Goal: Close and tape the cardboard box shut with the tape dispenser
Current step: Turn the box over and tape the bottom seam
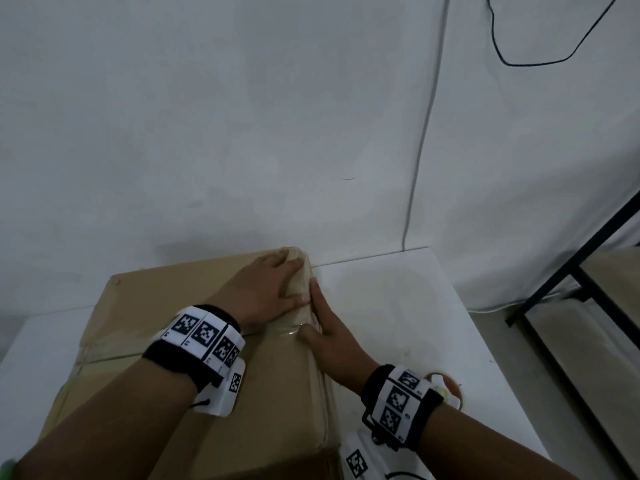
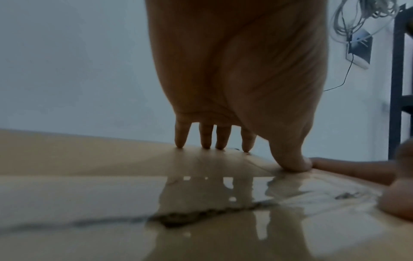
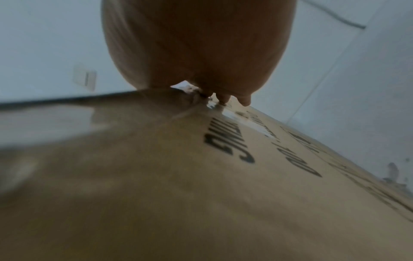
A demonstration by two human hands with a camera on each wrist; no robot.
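A brown cardboard box with its flaps down stands on a white table. Glossy clear tape runs along its top seam and over the right edge. My left hand lies flat on the box top near the far right corner, fingers straight, thumb pressing the tape. My right hand presses flat against the box's right side, thumb on the top edge. The tape dispenser lies on the table behind my right wrist, mostly hidden.
A white wall rises just behind the box, with a white cable and a black cable on it. A black metal rack stands right of the table.
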